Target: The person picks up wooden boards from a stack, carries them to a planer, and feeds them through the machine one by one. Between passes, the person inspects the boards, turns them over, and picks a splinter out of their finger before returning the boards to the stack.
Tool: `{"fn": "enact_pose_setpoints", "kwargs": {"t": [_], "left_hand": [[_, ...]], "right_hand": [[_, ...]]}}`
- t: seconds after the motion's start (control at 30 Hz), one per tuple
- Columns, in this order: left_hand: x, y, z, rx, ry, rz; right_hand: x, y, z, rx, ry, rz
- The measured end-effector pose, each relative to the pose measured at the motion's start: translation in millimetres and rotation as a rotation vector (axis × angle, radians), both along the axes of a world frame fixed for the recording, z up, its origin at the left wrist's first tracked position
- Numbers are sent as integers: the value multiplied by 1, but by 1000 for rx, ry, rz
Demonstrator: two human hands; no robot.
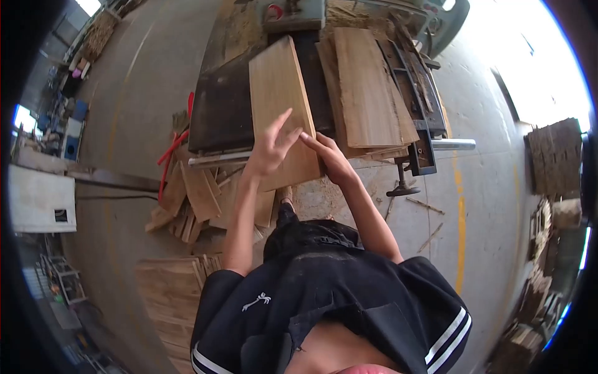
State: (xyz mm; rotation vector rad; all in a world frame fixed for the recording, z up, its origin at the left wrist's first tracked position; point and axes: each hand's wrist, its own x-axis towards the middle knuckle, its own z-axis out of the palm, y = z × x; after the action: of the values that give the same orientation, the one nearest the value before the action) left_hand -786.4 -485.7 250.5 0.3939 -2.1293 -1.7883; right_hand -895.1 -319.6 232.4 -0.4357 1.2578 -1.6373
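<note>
A long wooden board (274, 81) lies lengthwise on the dark machine table (218, 112), its near end jutting past the table's front edge toward me. My left hand (271, 149) is over the board's left half, fingers stretched out and apart, the wrist near its left edge. On the opposite side, my right hand (334, 161) grips the board's right edge, with the thumb on top and the other fingers partly hidden beneath. The fingertips of both hands come close together near the right edge.
Several planks (367, 87) are stacked on the table's right, beside a metal bracket with a handwheel (403, 189). Red bars (171, 149) stick out at the left. Loose wood pieces (198, 190) lie on the floor below, with a plank stack (165, 293) nearer me.
</note>
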Motion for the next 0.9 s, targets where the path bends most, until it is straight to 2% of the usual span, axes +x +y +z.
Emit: {"fn": "enact_pose_setpoints", "kwargs": {"t": [0.03,0.07,0.1,0.13,0.2,0.23,0.27,0.33,0.4,0.43,0.5,0.53,0.6,0.67,0.73,0.9], "left_hand": [[20,0,-7,9,5,21],[45,1,-11,-442,-236,-36],[59,-2,-14,-896,-482,-87],[63,-7,-18,-898,-483,-67],[78,-11,-38,-1011,-563,56],[75,-18,-59,-1016,-457,202],[74,-22,-67,-1014,-467,186],[58,-37,-78,-860,-474,317],[41,-57,-105,-897,-471,310],[33,-69,-116,-937,-463,313],[21,-87,-122,-932,-394,280],[13,-92,-125,-908,-332,248],[7,-102,-130,-865,-272,225],[7,-108,-132,-817,-228,205],[6,-108,-137,-711,-79,220],[4,-112,-134,-776,-136,217]], "right_hand": [[1,-6,-35,71,58,-36],[1,-16,-74,128,121,-81],[14,-23,-82,112,88,-229],[17,-30,-93,132,101,-259],[29,-44,-78,93,189,-341],[26,-51,-81,102,177,-337],[18,-58,-83,83,175,-315],[0,-79,-80,50,183,-309],[-3,-93,-75,693,977,-227],[-4,-100,-83,687,976,-237],[-6,-113,-121,498,1333,-283],[-6,-119,-129,505,1331,-299],[-2,-129,-139,336,1246,-508],[1,-134,-136,407,1220,-520],[6,-134,-135,482,1233,-548],[6,-138,-135,472,1243,-621]]}}
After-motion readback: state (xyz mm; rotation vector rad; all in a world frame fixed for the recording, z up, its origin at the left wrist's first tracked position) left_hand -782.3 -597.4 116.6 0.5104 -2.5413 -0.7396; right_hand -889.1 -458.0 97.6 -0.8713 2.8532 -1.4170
